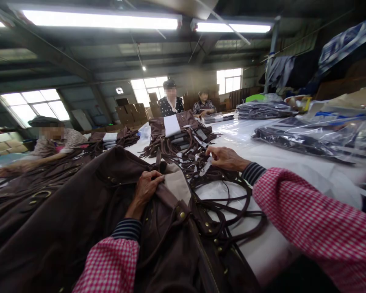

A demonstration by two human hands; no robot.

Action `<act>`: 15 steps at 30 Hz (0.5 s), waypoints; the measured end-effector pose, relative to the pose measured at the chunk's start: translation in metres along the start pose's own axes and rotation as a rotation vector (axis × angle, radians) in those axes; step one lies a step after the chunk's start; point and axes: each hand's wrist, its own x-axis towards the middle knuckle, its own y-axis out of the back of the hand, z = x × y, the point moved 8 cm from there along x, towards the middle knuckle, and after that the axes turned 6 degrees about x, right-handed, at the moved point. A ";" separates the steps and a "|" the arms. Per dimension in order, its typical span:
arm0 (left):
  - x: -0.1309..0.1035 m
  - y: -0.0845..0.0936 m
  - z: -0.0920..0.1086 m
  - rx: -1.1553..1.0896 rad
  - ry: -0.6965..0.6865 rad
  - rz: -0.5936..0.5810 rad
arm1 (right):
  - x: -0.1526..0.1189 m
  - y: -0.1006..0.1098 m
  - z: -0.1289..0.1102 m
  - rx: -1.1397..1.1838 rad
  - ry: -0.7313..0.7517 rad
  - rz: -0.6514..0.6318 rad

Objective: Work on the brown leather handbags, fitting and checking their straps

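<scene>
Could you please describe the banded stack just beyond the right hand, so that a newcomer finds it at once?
On the white table, look beyond the right hand and slightly left. There lies a stack of dark brown bags, straps spilling toward the camera. A broad white strip crosses it; the similar stack farther left looks lower and smaller.

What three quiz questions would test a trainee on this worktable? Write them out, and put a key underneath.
1. True or false, of the left hand: it lies flat on the white tabletop, away from any bag.
2. Which pattern do the wearer's sleeves show?
A) blue stars
B) pink-and-white check
C) plain green
3. How many other people are in view?

Key: 1 false, it is on the large brown bag; 2 B; 3 three.
</scene>
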 end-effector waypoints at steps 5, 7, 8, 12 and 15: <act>0.000 -0.001 0.000 -0.015 0.006 0.003 | -0.011 -0.006 -0.010 -0.177 0.039 0.031; 0.000 -0.001 0.001 -0.021 0.002 0.001 | -0.026 -0.009 -0.013 -0.167 0.054 0.018; -0.001 -0.001 0.002 -0.022 -0.004 0.001 | -0.034 -0.012 -0.013 -0.147 0.055 -0.013; -0.002 -0.001 0.007 -0.022 -0.013 0.006 | -0.060 -0.039 -0.022 -0.060 0.095 -0.190; -0.004 0.000 0.007 -0.029 0.006 0.012 | -0.064 -0.063 -0.034 -0.095 0.125 -0.236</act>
